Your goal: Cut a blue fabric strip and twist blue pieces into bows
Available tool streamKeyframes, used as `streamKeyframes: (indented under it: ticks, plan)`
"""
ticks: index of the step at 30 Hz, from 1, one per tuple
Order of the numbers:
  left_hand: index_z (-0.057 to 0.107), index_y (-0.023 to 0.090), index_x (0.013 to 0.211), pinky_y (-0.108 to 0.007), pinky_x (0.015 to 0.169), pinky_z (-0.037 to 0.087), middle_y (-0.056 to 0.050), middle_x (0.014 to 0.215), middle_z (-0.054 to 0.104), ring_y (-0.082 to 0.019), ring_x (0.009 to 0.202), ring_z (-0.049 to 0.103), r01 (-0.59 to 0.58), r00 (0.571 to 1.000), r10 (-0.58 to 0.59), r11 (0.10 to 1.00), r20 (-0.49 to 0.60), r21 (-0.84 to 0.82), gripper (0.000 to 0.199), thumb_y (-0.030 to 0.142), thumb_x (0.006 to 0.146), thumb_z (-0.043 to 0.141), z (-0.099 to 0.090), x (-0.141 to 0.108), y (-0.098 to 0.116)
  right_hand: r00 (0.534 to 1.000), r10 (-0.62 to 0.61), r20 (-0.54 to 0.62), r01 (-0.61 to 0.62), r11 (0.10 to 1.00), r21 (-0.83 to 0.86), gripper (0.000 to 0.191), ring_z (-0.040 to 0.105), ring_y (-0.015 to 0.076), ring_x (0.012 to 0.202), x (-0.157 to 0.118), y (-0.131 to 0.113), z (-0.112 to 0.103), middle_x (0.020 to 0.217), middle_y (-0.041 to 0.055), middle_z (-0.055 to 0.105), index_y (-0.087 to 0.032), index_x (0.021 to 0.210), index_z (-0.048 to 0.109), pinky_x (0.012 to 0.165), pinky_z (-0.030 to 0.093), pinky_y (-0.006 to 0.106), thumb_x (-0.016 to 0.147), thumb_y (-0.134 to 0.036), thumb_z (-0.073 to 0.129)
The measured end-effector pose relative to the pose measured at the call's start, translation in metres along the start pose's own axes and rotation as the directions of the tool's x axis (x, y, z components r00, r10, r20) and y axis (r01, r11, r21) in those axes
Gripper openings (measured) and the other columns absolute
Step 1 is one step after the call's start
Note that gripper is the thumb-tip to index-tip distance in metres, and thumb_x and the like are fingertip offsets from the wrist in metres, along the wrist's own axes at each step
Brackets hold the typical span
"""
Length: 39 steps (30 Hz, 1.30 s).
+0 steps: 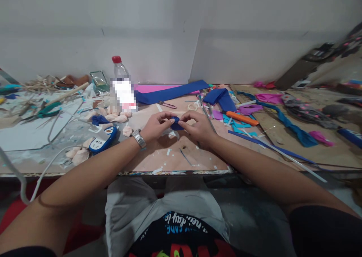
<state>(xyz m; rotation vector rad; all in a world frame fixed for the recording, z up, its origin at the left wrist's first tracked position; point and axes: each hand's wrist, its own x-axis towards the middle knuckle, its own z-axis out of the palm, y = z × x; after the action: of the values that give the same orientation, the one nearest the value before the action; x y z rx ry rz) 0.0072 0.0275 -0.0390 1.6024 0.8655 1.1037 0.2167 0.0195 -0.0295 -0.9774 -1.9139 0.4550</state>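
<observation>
Between the fingertips of both hands is a small dark blue piece (177, 125), which looks like crepe paper or cloth, held just above the table (152, 159). My left hand (157, 127) pinches its left side, thumb and forefinger closed on it. On its right side, my right hand (199, 128) has thumb and forefinger closed in the same way. A pale translucent scrap (172, 134) lies beneath the piece. Behind the hands stretch a long blue strip (175, 93) and a small pair of tweezers or similar slim tool (167, 105).
A red-capped bottle (120, 70) stands back left, behind a blue-and-white power strip (103, 140) with a cable. Green-handled pliers (48, 110) lie far left. To the right are an orange utility knife (242, 118), folded blue material (222, 98) and a long white stick (296, 161).
</observation>
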Motion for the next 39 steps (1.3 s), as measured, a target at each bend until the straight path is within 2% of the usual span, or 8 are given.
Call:
streamKeyframes:
  ticks: [7, 13, 18, 21, 26, 32, 39]
  plan:
    - [0.072, 0.015, 0.119, -0.035, 0.086, 0.056, -0.014, 0.115, 0.076, -0.020, 0.089, 0.071, -0.051, 0.998, 0.050, 0.998, 0.028, 0.039, 0.050, 0.049, 0.083, 0.080, -0.0018, 0.0008, -0.0099, 1.000, -0.008, -0.003, 0.008, 1.000, 0.007, 0.012, 0.065, 0.0208, 0.077, 0.0000, 0.0020, 0.0012, 0.079, 0.0034, 0.072, -0.021, 0.079, 0.070, 0.074, 0.050, 0.036, 0.087, -0.030, 0.072]
    - [0.073, 0.014, 0.114, -0.032, 0.082, 0.057, -0.011, 0.105, 0.077, -0.019, 0.086, 0.069, -0.024, 0.998, 0.025, 1.000, -0.049, 0.004, 0.047, 0.050, 0.084, 0.078, -0.0009, 0.0013, -0.0046, 1.000, -0.024, 0.006, 0.024, 1.000, 0.020, 0.015, 0.065, 0.0208, 0.081, -0.0001, 0.0023, 0.0019, 0.088, 0.0042, 0.075, -0.020, 0.095, 0.074, 0.077, 0.051, 0.035, 0.083, -0.029, 0.077]
    - [0.075, 0.013, 0.113, -0.029, 0.076, 0.056, -0.010, 0.100, 0.077, -0.017, 0.080, 0.069, -0.001, 0.998, 0.003, 1.000, -0.062, 0.024, 0.046, 0.048, 0.083, 0.079, -0.0002, 0.0018, -0.0028, 0.999, -0.043, 0.011, 0.044, 0.999, -0.021, 0.009, 0.066, 0.0208, 0.080, -0.0001, 0.0009, 0.0002, 0.085, 0.0046, 0.074, -0.020, 0.089, 0.073, 0.077, 0.050, 0.036, 0.089, -0.029, 0.071]
    - [0.076, 0.013, 0.115, -0.029, 0.078, 0.056, -0.011, 0.107, 0.076, -0.018, 0.084, 0.069, -0.032, 0.999, 0.032, 0.999, -0.033, 0.005, 0.047, 0.048, 0.083, 0.079, -0.0005, 0.0021, -0.0045, 0.999, -0.050, 0.005, 0.050, 0.998, -0.025, 0.008, 0.065, 0.0207, 0.078, 0.0002, 0.0017, 0.0007, 0.083, 0.0042, 0.073, -0.021, 0.085, 0.071, 0.075, 0.050, 0.035, 0.089, -0.028, 0.069]
    - [0.075, 0.015, 0.120, -0.030, 0.075, 0.056, -0.011, 0.107, 0.075, -0.017, 0.080, 0.068, -0.011, 1.000, 0.011, 1.000, -0.006, 0.027, 0.047, 0.046, 0.085, 0.078, -0.0016, 0.0004, -0.0033, 0.999, -0.028, -0.016, 0.027, 0.999, -0.020, 0.009, 0.064, 0.0202, 0.077, 0.0003, 0.0022, 0.0020, 0.080, 0.0034, 0.072, -0.021, 0.082, 0.070, 0.074, 0.049, 0.035, 0.087, -0.028, 0.070]
    - [0.077, 0.017, 0.121, -0.034, 0.089, 0.055, -0.013, 0.123, 0.073, -0.024, 0.107, 0.068, -0.118, 0.992, 0.115, 0.990, 0.041, 0.082, 0.042, 0.043, 0.089, 0.074, -0.0047, 0.0016, -0.0030, 1.000, 0.002, -0.018, -0.002, 1.000, 0.004, 0.010, 0.061, 0.0195, 0.075, 0.0003, 0.0020, 0.0020, 0.078, 0.0033, 0.070, -0.020, 0.081, 0.069, 0.073, 0.048, 0.034, 0.086, -0.028, 0.072]
    - [0.075, 0.017, 0.124, -0.034, 0.087, 0.056, -0.013, 0.126, 0.073, -0.023, 0.100, 0.070, -0.089, 0.994, 0.085, 0.994, 0.061, 0.067, 0.047, 0.045, 0.086, 0.077, -0.0024, 0.0000, -0.0037, 0.999, -0.033, -0.014, 0.033, 0.999, 0.007, 0.009, 0.063, 0.0196, 0.075, 0.0003, 0.0053, 0.0033, 0.079, 0.0029, 0.071, -0.021, 0.082, 0.069, 0.072, 0.049, 0.034, 0.086, -0.028, 0.073]
